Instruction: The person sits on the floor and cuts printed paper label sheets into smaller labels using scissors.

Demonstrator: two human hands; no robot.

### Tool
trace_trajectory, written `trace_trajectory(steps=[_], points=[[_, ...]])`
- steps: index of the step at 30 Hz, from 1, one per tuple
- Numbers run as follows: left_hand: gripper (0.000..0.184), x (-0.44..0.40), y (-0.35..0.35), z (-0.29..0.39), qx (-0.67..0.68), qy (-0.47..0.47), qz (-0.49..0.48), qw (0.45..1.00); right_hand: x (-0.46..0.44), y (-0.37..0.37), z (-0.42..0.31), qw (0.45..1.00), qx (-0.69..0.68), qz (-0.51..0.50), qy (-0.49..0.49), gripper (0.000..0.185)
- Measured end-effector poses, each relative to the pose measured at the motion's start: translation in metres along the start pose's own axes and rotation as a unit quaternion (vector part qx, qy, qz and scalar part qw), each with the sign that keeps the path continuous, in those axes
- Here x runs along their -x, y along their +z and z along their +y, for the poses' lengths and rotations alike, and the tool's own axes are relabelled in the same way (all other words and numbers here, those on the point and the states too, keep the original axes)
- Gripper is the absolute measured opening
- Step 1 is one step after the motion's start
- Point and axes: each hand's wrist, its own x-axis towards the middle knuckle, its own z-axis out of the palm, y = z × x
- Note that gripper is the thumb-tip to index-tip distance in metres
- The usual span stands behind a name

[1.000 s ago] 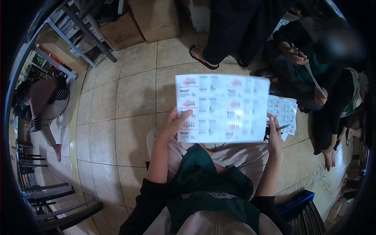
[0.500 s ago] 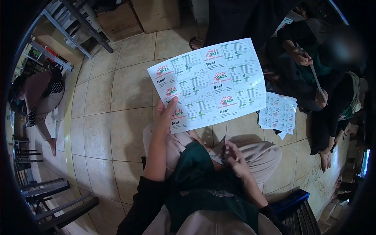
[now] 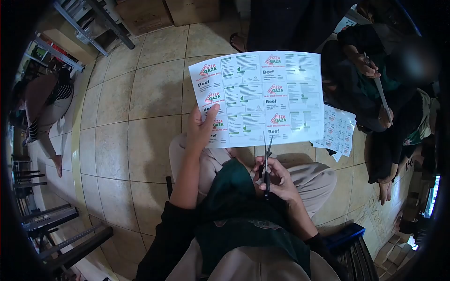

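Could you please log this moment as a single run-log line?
left hand: holds printed sheet by left side | right hand: holds scissors, blades parted at sheet's lower edge | floor: more label sheets

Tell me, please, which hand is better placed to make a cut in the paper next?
Probably the right hand: it holds the scissors, open at the lower edge of the paper. The left hand grips the paper by its left side, so it seems better placed to steady it.
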Motion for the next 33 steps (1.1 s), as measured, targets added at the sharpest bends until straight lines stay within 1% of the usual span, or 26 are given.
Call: trace_trajectory(steps=[1, 5, 10, 19, 23, 25, 33], points=[[0.023, -0.0004, -0.001, -0.0006, 0.01, 0.013, -0.004, 1.0, -0.0008, 0.0015, -0.0015, 0.999, -0.03, -0.003, -0.012, 0.065], [0.022, 0.0, -0.0032, -0.0044, 0.027, 0.015, 0.005, 0.999, 0.0014, -0.001, 0.0035, 0.999, -0.039, -0.012, 0.001, 0.065], [0.022, -0.0001, -0.0012, -0.0032, 0.043, 0.026, 0.012, 0.999, 0.0036, -0.0022, 0.0062, 0.996, -0.085, -0.015, -0.005, 0.065], [0.024, -0.0011, -0.003, -0.0065, 0.009, 0.01, 0.022, 1.0, 0.0038, -0.0009, 0.0047, 0.999, -0.05, -0.007, 0.003, 0.066], [0.024, -0.0012, -0.003, -0.0041, 0.008, 0.005, 0.02, 1.0, 0.004, -0.0002, 0.0038, 0.998, -0.062, -0.005, 0.01, 0.067], [0.023, -0.0011, -0.0044, -0.003, -0.02, -0.013, 0.021, 0.999, 0.0027, 0.0007, 0.0034, 0.998, -0.059, -0.003, 0.016, 0.068], [0.023, -0.0008, -0.0036, -0.0035, -0.034, 0.014, 0.023, 0.999, 0.0014, 0.0005, 0.0063, 0.997, -0.081, -0.011, 0.005, 0.068]])
